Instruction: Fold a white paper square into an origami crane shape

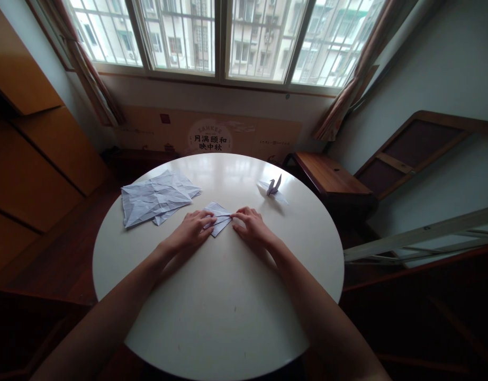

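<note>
Two bare hands on a round white table (228,296), both on one small folded paper (220,218), which is the landmark here. The folded paper lies flat near the table's middle, a pointed, kite-like shape with a crease running across it. The left hand (190,230) lies palm down on the folded paper's left half, fingers spread and flat, nothing gripped; it looks like a hold-down that stops the sheet sliding. The right hand (250,227) sits at the folded paper's right tip, fingertips bunched on the edge. Cannot tell whether they pinch the tip or only press it; the placement fits firming a crease. Left of the folded paper and a little beyond it is a loose stack of creased sheets (156,197), apart from both hands, likely kept there within easy reach. Beyond the folded paper to the right stands a finished paper crane (273,188), upright and clear of the hands. No container on the table. Far behind the folded paper a printed carton (210,138) leans under the window (224,37); contents not visible.
</note>
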A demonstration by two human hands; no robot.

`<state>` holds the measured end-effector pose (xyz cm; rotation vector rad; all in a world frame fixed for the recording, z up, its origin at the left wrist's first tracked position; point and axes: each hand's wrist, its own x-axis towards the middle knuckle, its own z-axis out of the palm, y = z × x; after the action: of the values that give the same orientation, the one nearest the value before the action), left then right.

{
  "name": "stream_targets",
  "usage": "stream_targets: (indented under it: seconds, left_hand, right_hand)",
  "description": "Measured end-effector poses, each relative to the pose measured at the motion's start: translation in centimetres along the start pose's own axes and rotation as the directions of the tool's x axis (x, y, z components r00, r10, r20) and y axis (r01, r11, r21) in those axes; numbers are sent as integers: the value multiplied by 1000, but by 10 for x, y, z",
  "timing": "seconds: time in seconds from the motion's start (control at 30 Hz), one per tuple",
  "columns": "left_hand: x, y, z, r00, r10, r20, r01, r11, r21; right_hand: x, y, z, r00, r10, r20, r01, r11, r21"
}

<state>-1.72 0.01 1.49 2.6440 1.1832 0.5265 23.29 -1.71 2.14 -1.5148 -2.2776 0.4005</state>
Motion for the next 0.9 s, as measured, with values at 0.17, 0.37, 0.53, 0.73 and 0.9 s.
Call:
stream_targets:
  seconds: [0.17,0.37,0.53,0.73,0.9]
  left_hand:
    - [0,-3,6,999,-35,-28,35,999,20]
    - [2,-3,9,999,-23,41,19,997,74]
    - [2,-1,12,997,-6,71,-1,995,96]
    - [0,-3,13,996,-14,89,8,998,67]
    - [-1,-2,9,993,-5,119,-2,999,52]
  right_hand:
    - [2,5,8,998,-9,-60,11,999,32]
    - [5,5,16,987,13,-158,-2,997,72]
    - [2,-1,16,996,-83,-45,83,997,-10]
    - [2,0,15,993,102,-58,-107,991,-86]
    - [3,0,13,982,170,-78,-178,978,-106]
